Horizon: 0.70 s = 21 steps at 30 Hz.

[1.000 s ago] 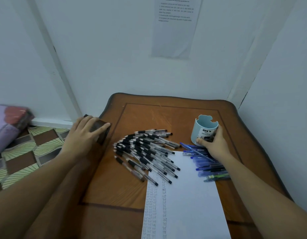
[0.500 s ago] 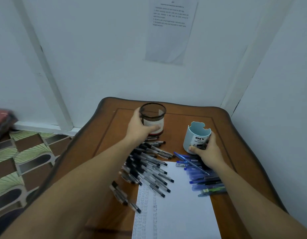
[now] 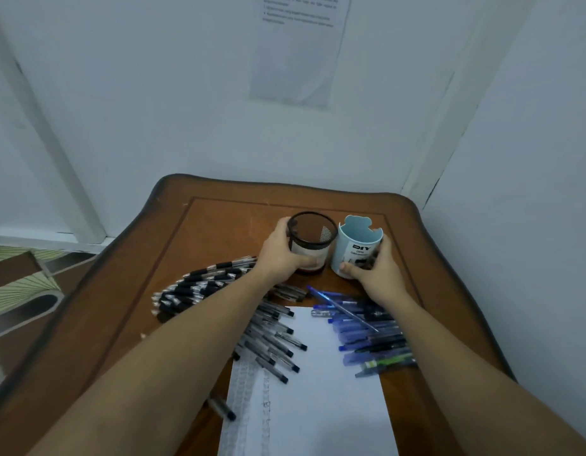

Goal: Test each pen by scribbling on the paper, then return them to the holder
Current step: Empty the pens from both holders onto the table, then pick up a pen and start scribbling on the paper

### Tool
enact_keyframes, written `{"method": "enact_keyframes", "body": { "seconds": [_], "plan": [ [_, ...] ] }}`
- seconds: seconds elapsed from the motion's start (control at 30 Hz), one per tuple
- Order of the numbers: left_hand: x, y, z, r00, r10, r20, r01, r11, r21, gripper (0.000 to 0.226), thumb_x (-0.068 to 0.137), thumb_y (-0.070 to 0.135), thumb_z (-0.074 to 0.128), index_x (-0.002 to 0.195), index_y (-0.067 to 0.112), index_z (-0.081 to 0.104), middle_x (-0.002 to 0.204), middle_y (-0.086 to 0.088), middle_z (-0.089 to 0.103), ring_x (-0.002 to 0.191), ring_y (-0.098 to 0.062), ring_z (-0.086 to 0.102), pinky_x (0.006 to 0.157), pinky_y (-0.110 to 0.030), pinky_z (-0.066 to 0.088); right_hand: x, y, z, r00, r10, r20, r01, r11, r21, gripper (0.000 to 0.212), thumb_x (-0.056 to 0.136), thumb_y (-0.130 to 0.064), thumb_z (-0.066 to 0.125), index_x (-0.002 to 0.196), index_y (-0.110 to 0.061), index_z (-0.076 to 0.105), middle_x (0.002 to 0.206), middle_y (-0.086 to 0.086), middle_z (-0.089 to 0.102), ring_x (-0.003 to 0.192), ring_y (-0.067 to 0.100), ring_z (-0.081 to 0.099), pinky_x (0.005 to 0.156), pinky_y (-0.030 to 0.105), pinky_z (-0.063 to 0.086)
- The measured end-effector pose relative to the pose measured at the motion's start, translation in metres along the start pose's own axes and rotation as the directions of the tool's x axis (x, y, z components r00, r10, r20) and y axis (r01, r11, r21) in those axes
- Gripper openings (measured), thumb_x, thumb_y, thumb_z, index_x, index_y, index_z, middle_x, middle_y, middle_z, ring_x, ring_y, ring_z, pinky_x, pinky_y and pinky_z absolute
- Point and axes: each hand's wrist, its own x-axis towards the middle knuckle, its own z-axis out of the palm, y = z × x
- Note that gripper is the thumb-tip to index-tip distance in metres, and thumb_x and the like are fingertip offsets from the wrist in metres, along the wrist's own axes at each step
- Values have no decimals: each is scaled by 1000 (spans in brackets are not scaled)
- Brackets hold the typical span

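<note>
Now, beyond the paper (image 3: 321, 399), the left hand (image 3: 280, 256) curls round the mesh holder (image 3: 313, 240), the right hand (image 3: 379, 273) round the blue holder (image 3: 352, 246); the left forearm covers some black pens (image 3: 202, 287).

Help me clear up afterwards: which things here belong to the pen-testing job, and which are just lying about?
Job: black mesh holder, gripped by the left hand; light blue holder, gripped by the right hand; black pens; blue pens; paper with scribbles.

Lying about: printed sheet on the wall; patterned floor covering.
</note>
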Motion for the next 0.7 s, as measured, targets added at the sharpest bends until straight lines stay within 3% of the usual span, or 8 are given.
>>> {"method": "enact_keyframes", "body": {
  "seconds": [0.2,0.3,0.37,0.47,0.53,0.6,0.7],
  "plan": [
    [-9,7,-2,999,-47,-7,48,996,77,96,58,22,94,138,19,43,129,4,59,117,-18,58,101,-37,47,-8,-8,-2,998,58,35,-56,997,-49,87,73,-25,88,144,-17,38,137,-1,57,123,18,54,95,29,41],
    [-20,10,-9,993,-118,-2,117,987,114,114,59,30,94,152,17,29,142,-5,51,126,-22,53,105,-44,46,-17,-13,-11,994,66,87,-58,994,-98,85,76,-27,87,146,-18,39,143,0,55,129,20,53,98,29,41],
    [-34,17,-16,991,-134,-9,134,981,142,115,65,26,91,155,18,21,147,-9,45,130,-25,49,105,-46,46,-26,-16,-20,990,86,114,-67,985,-161,85,80,-29,83,150,-15,35,150,3,48,137,24,47,102,32,40],
    [-69,28,-27,995,-97,-18,99,987,125,90,72,16,87,147,18,37,138,-7,51,116,-22,58,93,-35,53,-48,-18,-33,987,129,99,-96,951,-293,87,85,-37,77,154,-12,30,157,8,38,142,27,40,110,38,37],
    [-100,34,-32,998,-56,12,53,986,156,59,74,13,85,125,18,56,121,-4,62,95,-15,62,75,-19,53,-67,-17,-38,992,75,103,-36,942,-333,73,86,-34,76,148,-13,43,151,7,46,137,26,45,107,35,40],
    [-133,38,-35,996,-57,75,44,986,162,36,74,12,84,104,18,65,101,-4,67,77,-10,61,64,-15,50,-91,-13,-41,995,-37,89,68,928,-366,49,87,-24,75,133,-15,59,134,4,60,125,23,54,100,31,43],
    [-184,40,-36,973,-101,205,55,974,218,20,76,16,83,90,21,69,86,2,69,68,-2,60,65,-21,53,-128,-3,-44,980,-189,69,201,897,-393,22,82,-12,74,101,-22,70,103,-7,64,104,19,60,92,40,50]
  ]
}}
